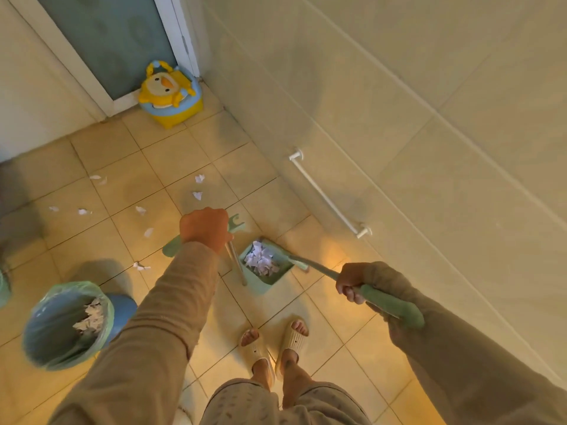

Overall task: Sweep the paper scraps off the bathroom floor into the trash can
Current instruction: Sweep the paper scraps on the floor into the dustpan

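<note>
Mid-task: left hand (205,227) fisted on the steel pole of the pale green plastic dustpan (266,265), which is heaped with white paper scraps (261,259); right hand (352,282) clenches the green-handled broom (387,303). Next likely: tip load into blue bag-lined trash can (66,325) at left, sweep floor strays. Bristles hard to see

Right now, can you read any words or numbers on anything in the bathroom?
None: no words or numbers show anywhere.
The duck potty has a face but no letters.
The trash can, dustpan and broom handle look plain.
</note>
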Demonstrator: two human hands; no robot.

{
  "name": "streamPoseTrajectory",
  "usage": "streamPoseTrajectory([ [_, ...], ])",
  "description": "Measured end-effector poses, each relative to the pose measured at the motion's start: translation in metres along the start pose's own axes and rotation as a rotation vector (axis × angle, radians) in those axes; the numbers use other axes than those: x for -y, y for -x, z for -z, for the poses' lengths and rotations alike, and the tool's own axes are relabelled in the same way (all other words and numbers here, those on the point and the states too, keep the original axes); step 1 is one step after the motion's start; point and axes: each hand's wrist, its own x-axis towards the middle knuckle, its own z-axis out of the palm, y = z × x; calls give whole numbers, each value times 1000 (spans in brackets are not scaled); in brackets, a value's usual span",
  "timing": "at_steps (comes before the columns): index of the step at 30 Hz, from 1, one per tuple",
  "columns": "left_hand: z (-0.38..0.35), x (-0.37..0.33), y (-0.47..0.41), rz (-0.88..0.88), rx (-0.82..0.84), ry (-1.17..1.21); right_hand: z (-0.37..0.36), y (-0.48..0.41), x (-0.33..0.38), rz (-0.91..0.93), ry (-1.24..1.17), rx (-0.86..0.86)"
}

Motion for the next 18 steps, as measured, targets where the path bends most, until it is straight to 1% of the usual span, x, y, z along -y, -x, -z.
streamPoseTrajectory([
  [1,-1,3,-1,1,-7,-1,1,-5,0,-38,35,-11],
  [3,-4,7,1,3,-25,-5,1,-8,3,-126,185,-44],
  [4,-6,8,2,-2,-36,-1,-4,-10,3,-217,254,-72],
  [6,-11,8,6,-15,-45,3,-14,-7,0,-330,309,-99],
  [7,-13,8,7,-19,-49,9,-18,-9,0,-343,315,-111],
  [10,-14,6,12,-9,-49,48,-24,2,-3,-343,288,-176],
  [14,-19,11,27,12,-14,100,-32,11,8,-283,219,-233],
  [18,-31,36,50,64,-18,225,-50,8,35,-220,295,-267],
])
